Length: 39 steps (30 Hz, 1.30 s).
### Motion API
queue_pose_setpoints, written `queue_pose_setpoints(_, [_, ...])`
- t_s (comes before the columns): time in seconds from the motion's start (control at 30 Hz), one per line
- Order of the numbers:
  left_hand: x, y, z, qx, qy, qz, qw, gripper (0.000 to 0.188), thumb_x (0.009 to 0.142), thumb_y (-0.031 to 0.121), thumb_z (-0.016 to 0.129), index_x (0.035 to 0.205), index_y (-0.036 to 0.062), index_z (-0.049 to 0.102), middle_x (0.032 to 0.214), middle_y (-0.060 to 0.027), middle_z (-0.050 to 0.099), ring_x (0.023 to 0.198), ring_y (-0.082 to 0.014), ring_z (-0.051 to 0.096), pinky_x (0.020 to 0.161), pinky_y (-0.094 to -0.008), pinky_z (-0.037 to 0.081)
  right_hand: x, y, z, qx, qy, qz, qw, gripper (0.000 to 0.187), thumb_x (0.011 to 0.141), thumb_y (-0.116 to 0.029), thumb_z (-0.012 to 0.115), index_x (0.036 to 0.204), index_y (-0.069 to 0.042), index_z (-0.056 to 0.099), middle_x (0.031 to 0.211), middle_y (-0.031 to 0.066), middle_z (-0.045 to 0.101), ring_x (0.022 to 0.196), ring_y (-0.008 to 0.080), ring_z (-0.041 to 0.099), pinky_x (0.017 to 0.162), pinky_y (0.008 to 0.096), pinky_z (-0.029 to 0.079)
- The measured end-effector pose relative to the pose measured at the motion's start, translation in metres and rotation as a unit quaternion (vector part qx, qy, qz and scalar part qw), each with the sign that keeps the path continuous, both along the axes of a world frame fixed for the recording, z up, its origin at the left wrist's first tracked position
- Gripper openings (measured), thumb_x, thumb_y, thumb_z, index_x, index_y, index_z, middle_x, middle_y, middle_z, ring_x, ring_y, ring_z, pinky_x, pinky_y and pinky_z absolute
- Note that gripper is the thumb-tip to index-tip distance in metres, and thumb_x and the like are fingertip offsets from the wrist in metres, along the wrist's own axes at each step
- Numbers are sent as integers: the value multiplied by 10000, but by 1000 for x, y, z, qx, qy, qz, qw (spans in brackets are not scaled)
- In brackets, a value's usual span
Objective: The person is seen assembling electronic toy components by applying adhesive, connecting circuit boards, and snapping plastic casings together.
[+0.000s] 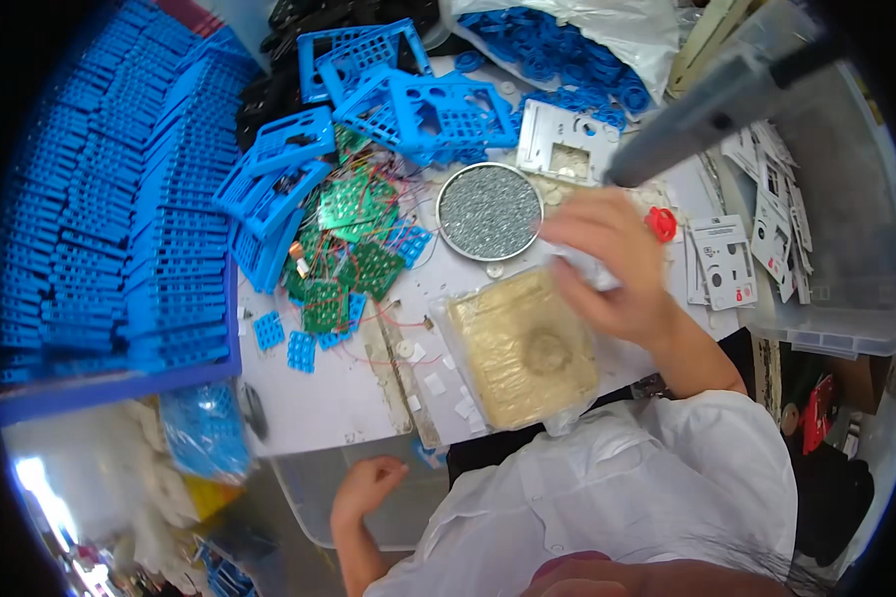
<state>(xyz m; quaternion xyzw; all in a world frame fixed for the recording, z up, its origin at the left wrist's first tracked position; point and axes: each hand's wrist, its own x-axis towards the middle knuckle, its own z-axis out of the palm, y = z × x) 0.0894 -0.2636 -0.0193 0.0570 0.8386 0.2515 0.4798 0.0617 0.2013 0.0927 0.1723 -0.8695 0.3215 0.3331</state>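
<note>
Plastic-wrapped tan block (513,343), seemingly being handled, wants steadying next: right hand (622,261) at its far-right corner, grip too blurred to tell, left hand (366,488) loosely spread.

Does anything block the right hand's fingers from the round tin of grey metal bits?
Nothing visible does: the fingers of the right hand appear just right of the tin, contact unclear. The yellowish wrapped block lies lower in view, off that path.

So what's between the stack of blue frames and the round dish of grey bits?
In the head view, loose blue frames lie there first, then a heap of green circuit boards nearer the dish.
</note>
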Motion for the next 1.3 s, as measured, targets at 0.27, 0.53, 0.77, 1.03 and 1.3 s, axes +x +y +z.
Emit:
queue_pose_setpoints(0.27, [-40, 123, 93, 262, 327, -68, 905, 163, 834, 94, 766, 973, 35, 705, 938, -116, 718, 849, -284, 689, 754, -368, 540, -191, 66, -118, 139, -63, -317, 936, 622, 870, -229, 714, 1445, -88, 526, 1499, 225, 478, 1318, 494, 466, 1108, 550, 416])
queue_pose_setpoints(0.53, [-58, 191, 96, 343, 373, -201, 838, 241, 796, 71, 796, 1016, 60, 699, 961, -106, 716, 835, -316, 680, 718, -391, 538, -261, 186, -121, 164, -198, -379, 889, 498, 865, -290, 729, 1349, -238, 627, 1341, 175, 595, 1152, 432, 623, 936, 506, 551])
queue_pose_setpoints(0.77, [-48, 180, 81, 334, 387, -166, 843, 227, 798, 50, 782, 1008, 53, 696, 956, -109, 713, 833, -319, 682, 705, -403, 534, -109, 153, -65, -109, -118, -141, 977, 512, 907, -186, 749, 1398, -164, 604, 1275, 46, 614, 1111, 190, 624, 938, 348, 551])
queue_pose_setpoints(1.03, [-27, 163, 48, 333, 338, -127, 871, 186, 820, 73, 768, 992, 60, 696, 954, -94, 710, 840, -304, 681, 732, -401, 531, 188, 95, -57, -460, -304, -193, 811, 666, 793, -137, 822, 1385, 43, 577, 1200, 111, 660, 968, 159, 666, 775, 278, 557])
queue_pose_setpoints(1.3, [-21, 213, 39, 364, 405, -171, 821, 189, 817, 34, 760, 991, 58, 690, 958, -99, 709, 847, -306, 681, 735, -400, 526, 108, -14, -62, 73, -287, 72, 952, 600, 741, -100, 805, 1315, -91, 629, 1342, 125, 602, 1022, 316, 623, 866, 421, 522])
